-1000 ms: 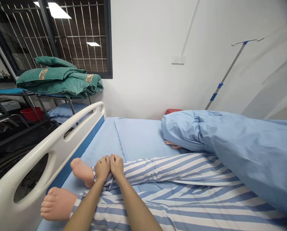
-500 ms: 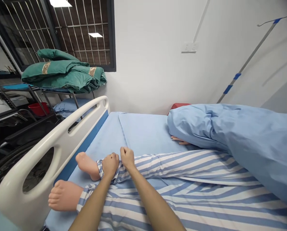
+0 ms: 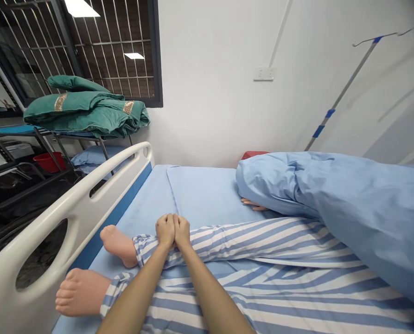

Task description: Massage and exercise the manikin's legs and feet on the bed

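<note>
A manikin lies on a hospital bed in blue-and-white striped trousers (image 3: 248,241). Its far foot (image 3: 118,243) and near foot (image 3: 79,293) stick out bare toward the footboard. My left hand (image 3: 165,230) and my right hand (image 3: 181,230) are side by side, knuckles touching, both closed on the fabric of the far trouser leg a little above its cuff. A light blue quilt (image 3: 335,204) covers the manikin's upper body, and one manikin hand (image 3: 252,204) shows under its edge.
A white footboard (image 3: 71,204) with cut-outs runs along the left. Behind it stand a rack with folded green bedding (image 3: 85,111), a red basin (image 3: 47,161) and a blue pillow. An IV pole (image 3: 335,102) leans at the white wall.
My hands have come together and shifted up the trouser leg, away from the cuff. The cuff now lies flatter near the ankle. The camera view swung slightly.
</note>
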A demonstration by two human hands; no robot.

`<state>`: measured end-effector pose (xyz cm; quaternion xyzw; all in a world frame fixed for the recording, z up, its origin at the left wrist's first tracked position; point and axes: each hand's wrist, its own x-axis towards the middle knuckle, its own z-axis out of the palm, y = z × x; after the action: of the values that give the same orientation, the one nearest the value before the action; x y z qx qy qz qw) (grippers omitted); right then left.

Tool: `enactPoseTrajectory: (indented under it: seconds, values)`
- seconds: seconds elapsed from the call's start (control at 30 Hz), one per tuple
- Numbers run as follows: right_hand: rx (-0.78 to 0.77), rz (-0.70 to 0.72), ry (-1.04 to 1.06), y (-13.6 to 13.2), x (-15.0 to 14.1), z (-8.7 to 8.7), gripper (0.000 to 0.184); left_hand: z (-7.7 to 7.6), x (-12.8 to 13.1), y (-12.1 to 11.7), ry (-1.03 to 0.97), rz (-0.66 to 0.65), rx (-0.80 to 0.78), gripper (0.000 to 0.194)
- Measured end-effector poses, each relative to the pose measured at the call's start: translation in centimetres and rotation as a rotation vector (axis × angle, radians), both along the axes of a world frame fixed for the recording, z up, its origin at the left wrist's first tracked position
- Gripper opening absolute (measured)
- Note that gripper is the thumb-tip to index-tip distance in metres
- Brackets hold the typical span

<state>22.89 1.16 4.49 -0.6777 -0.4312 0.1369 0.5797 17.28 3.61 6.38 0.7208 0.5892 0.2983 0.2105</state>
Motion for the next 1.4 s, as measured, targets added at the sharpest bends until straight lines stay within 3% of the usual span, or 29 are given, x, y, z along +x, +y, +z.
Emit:
enactPoseTrajectory:
  seconds: [0.1,0.2,0.43,0.67,0.87,1.07,1.23,1.3,1.4]
  values:
    - [-0.015,-0.041,-0.034,-0.3,-0.2,-0.1,0.039,-2.2,-0.2,-0.8,0.063,0.008,0.024,0.037]
    - [-0.056,-0.065,-0.052,-0.5,-0.2,0.5,0.039,-3.0,-0.4,-1.3,0.171,0.04,-0.005,0.033]
    - [-0.081,0.081,-0.224,-0.8,1.9,3.6,0.038,-1.7,-0.1,-2.0,0.263,-0.012,-0.023,0.035]
    - [-0.056,0.014,-0.156,-1.9,3.5,0.4,0.041,-0.8,0.6,-2.5,0.213,0.004,-0.017,0.039]
    - [0.063,0.029,0.095,-1.6,4.7,-0.1,0.041,1.4,4.7,-1.7,-0.028,0.001,-0.097,0.037]
    - [-0.003,0.053,0.054,-1.5,5.2,0.3,0.04,0.0,5.2,-2.9,-0.011,0.055,-0.116,0.044]
    - [-0.073,0.09,-0.142,-2.4,7.0,2.6,0.041,-0.2,5.3,-3.3,0.072,0.005,-0.121,0.045]
    - [-0.075,0.051,-0.216,-3.0,7.9,3.1,0.042,-0.2,5.6,-3.3,0.096,-0.001,-0.114,0.045]
    - [-0.082,-0.075,-0.221,-3.7,8.5,2.5,0.042,-0.5,5.8,-3.0,0.125,-0.013,-0.096,0.045]
